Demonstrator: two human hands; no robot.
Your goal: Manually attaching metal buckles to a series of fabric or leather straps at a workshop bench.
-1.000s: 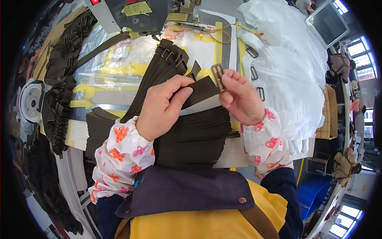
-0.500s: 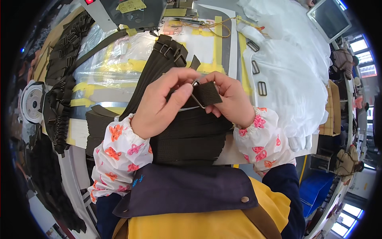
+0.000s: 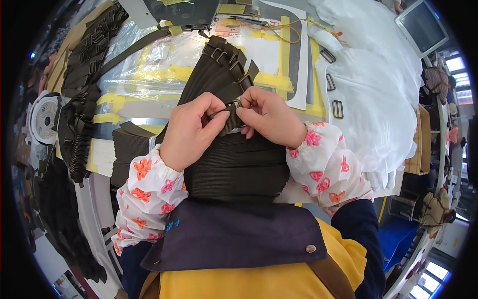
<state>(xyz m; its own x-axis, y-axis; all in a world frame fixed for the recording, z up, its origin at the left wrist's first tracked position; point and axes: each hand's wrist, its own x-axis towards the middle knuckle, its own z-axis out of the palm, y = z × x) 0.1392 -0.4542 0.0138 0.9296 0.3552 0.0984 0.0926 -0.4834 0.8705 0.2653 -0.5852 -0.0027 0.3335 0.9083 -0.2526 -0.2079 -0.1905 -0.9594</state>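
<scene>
Left hand (image 3: 191,130) and right hand (image 3: 269,117) both pinch one dark olive woven webbing strap (image 3: 226,122) at a small metal slide buckle (image 3: 235,104), fingertips closed tight on it. Strap sits atop the stack of dark olive webbing strips (image 3: 234,164), long axis running from lower left up to upper right. White plastic bag pile (image 3: 378,99) crowds the right side; yellow-taped table (image 3: 149,74) lies open to the left.

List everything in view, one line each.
Webbing straps: stack, dark olive, table centre under the hands.
Buckle: one, metal, pinched between both hands.
Spare buckles: three, dark, on the white cloth.
White cloth: one pile, right.
Strap bundles: several, dark, left.
Fan: one, white, far left.
Monitor: one, grey, top right.
Left hand: on the strap end.
Right hand: at the buckle.
</scene>
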